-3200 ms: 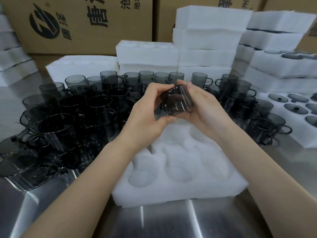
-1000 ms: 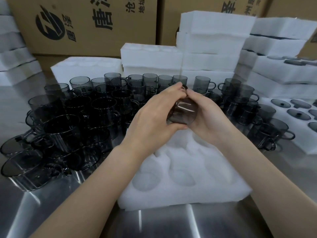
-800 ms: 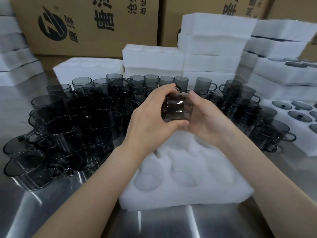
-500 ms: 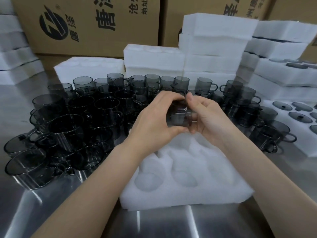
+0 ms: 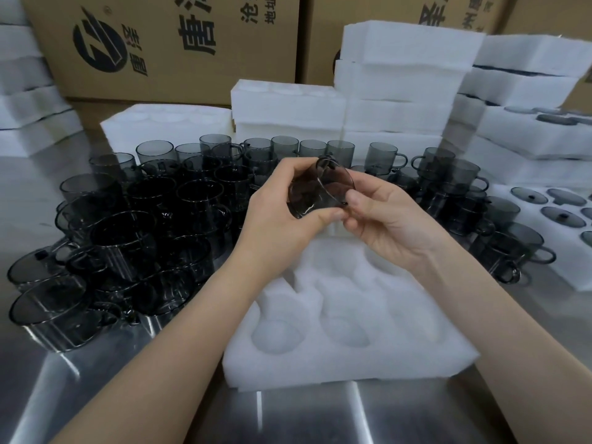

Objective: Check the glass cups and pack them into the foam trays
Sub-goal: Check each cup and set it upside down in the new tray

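A smoky grey glass cup (image 5: 320, 190) is held tilted on its side above the white foam tray (image 5: 349, 357), its mouth turned toward the right. My left hand (image 5: 282, 219) wraps its left side and underside, thumb below. My right hand (image 5: 387, 219) pinches the rim at the lower right. The foam tray lies on the steel table in front of me, with several round pockets that hold no cups. Many more grey cups (image 5: 153, 225) crowd the table to the left and behind.
More cups with handles (image 5: 499, 232) stand to the right. A foam tray holding grey lids (image 5: 560, 216) lies at the far right. Stacks of white foam trays (image 5: 407, 78) and cardboard boxes (image 5: 166, 43) line the back. Bare steel table (image 5: 320, 418) runs along the front edge.
The cup has been turned in my hands from nearly upright to tilted with its mouth to the right. My right hand has shifted from the cup's side to its rim.
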The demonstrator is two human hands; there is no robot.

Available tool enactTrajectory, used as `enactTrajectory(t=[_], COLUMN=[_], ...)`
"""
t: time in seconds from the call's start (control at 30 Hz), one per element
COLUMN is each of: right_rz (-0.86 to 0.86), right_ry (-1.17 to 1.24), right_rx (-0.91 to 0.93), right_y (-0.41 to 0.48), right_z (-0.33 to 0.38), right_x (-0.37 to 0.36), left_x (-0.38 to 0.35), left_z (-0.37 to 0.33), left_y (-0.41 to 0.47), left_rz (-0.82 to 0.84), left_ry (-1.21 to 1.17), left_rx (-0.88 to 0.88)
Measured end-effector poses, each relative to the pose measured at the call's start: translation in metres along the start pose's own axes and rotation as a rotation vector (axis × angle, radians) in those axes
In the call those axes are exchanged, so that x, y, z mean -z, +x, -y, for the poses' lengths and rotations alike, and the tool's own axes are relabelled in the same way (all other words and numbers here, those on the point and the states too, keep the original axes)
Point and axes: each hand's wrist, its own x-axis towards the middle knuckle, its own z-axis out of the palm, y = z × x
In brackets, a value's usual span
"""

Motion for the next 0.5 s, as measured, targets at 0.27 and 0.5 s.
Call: enactTrajectory(t=[0.27,0.5], right_rz=[-0.212,-0.429], right_ry=[-0.483,-0.447], right_rx=[0.122,0.154], right_y=[-0.0012,0.0039], right_z=[-0.0048,-0.0026], right_x=[-0.0106,-0.0061], left_x=[-0.0034,-0.0043], left_z=[0.0025,-0.002], left_y=[0.0,-0.0021], left_rz=[0.096,0.262], left_ry=[0.212,0.226], left_rx=[-0.067,-0.129])
